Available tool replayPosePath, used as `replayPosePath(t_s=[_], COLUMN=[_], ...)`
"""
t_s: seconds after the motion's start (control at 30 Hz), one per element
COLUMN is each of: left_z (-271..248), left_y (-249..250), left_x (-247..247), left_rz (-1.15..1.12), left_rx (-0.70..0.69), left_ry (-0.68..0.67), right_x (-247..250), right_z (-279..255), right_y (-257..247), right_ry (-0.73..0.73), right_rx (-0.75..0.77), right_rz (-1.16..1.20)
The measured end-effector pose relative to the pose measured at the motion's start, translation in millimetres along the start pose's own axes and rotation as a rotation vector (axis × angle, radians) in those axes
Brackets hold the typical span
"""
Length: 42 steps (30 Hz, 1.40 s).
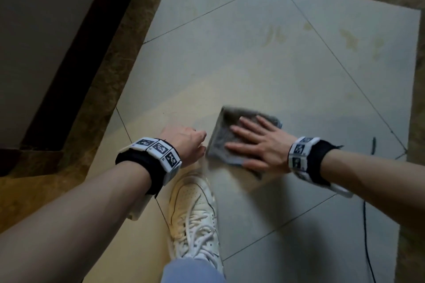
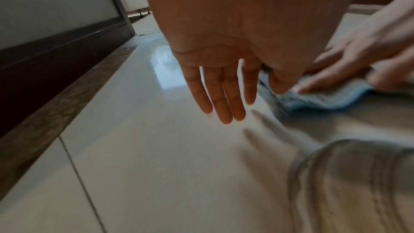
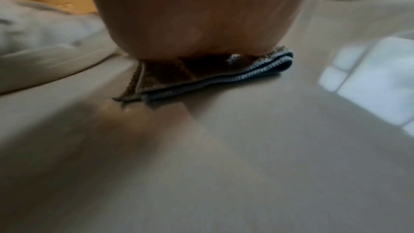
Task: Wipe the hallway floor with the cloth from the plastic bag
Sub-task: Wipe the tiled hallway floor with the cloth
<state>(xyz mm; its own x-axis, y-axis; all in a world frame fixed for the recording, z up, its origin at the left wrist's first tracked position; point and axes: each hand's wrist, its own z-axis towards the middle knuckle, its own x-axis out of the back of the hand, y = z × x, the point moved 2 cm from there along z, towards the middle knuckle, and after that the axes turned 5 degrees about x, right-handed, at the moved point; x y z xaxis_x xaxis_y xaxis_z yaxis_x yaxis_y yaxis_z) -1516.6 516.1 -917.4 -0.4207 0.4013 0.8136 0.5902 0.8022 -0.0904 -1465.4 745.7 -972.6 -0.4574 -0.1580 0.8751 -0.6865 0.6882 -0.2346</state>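
White sneaker [image 1: 195, 211] nearest, then left hand [image 1: 184, 145] just above the floor [image 1: 264, 71] beside the cloth, fingers straight and slack, holding nothing. Right hand [image 1: 259, 142] lies flat with fingers spread, pressing the folded grey-blue cloth [image 1: 220, 131] onto the tile, so the cloth is out and wiping is under way, bag not in view. Farther off, yellowish smears [image 1: 349, 40] look untouched; judged roughly midway, far tiles left.

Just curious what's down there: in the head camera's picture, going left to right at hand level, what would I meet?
Dark skirting board → brown border strip → left hand → grey cloth → right hand → black cable.
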Motion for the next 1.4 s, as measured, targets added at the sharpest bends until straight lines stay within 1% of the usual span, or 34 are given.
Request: replayPosePath(t_s=[0.07,0.13,0.2,0.27,0.3,0.33,0.43,0.5,0.53,0.6,0.63,0.67,0.8,0.87,0.93,0.97,1.03,1.13,1.23,1.4], left_z=[-4,-7,-9,-11,-12,-12,-10,-8,-6,-4,-4,-4,-6,-7,-10,-11,-13,-19,-22,-19], left_y=[-2,-7,-15,-21,-24,-25,-23,-19,-17,-12,-11,-11,-17,-21,-26,-28,-30,-29,-28,-28], left_x=[-6,-9,-11,-12,-12,-12,-7,-1,2,6,6,6,2,-1,-1,-1,0,2,-2,-9], left_rz=[-0.026,-0.047,-0.054,-0.049,-0.045,-0.040,-0.057,-0.082,-0.086,-0.082,-0.078,-0.077,-0.075,-0.068,-0.071,-0.076,-0.093,-0.107,-0.116,-0.112], left_rx=[0.015,0.042,0.066,0.091,0.105,0.113,0.118,0.109,0.103,0.086,0.082,0.084,0.100,0.107,0.124,0.136,0.144,0.142,0.161,0.163], left_ry=[-0.036,-0.042,-0.044,-0.045,-0.038,-0.032,0.003,0.043,0.061,0.084,0.084,0.082,0.080,0.079,0.097,0.111,0.140,0.163,0.138,0.114], right_x=[8,13,16,18,18,17,12,6,5,8,10,12,21,25,28,28,28,28,31,32], right_z=[1,7,17,26,30,32,35,36,37,37,37,37,39,43,50,54,61,66,65,71], right_y=[26,38,35,22,14,5,-26,-40,-41,-30,-21,-11,15,15,4,-4,-18,-18,-11,-7], right_ry=[0.045,0.041,0.016,-0.002,-0.013,-0.012,0.014,0.016,0.014,0.028,0.036,0.035,0.008,0.031,0.018,-0.009,-0.045,-0.035,-0.032,0.001], right_rx=[-0.183,-0.332,-0.419,-0.464,-0.445,-0.391,-0.096,0.061,0.107,0.154,0.153,0.119,-0.147,-0.234,-0.275,-0.266,-0.186,-0.076,-0.070,-0.109], right_rz=[0.063,0.115,0.148,0.192,0.188,0.152,-0.005,-0.058,-0.080,-0.096,-0.096,-0.087,-0.013,0.019,0.045,0.051,0.022,-0.031,-0.001,0.021])
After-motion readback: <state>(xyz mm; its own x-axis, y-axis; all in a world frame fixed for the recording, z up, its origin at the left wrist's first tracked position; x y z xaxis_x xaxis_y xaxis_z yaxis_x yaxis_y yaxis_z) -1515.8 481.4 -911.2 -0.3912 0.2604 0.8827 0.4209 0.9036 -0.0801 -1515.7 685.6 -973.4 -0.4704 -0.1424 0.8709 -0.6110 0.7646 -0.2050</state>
